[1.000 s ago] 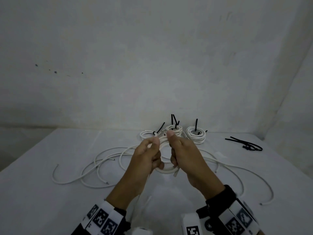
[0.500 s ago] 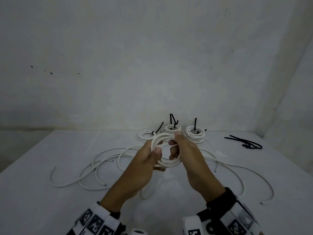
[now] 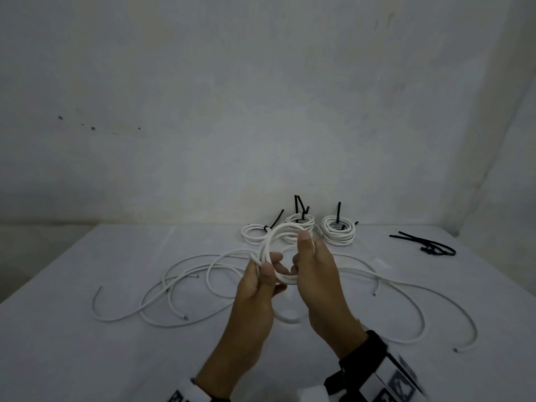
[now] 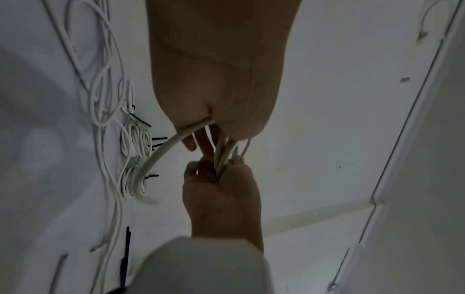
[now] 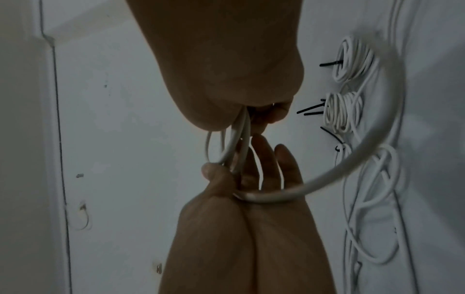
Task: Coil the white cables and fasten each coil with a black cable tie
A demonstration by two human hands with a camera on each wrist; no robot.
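Holding item, head view: left hand (image 3: 258,288) pinches the left side of a partly wound white coil (image 3: 278,250) between thumb and fingers; right hand (image 3: 316,274) grips its right side, thumb upright. Coil stands raised above the middle of the tabletop (image 3: 87,358). Three tied coils (image 3: 338,234) sit at the far edge; spare black cable ties (image 3: 429,246) near the far right corner; loose white cables (image 3: 174,285) sprawl left and right.

Left wrist view: left hand (image 4: 221,95) clamps several strands; one strand (image 4: 161,155) arcs away.

Right wrist view: right hand (image 5: 226,79) is closed over the loops; one thick strand (image 5: 352,165) curves outward.
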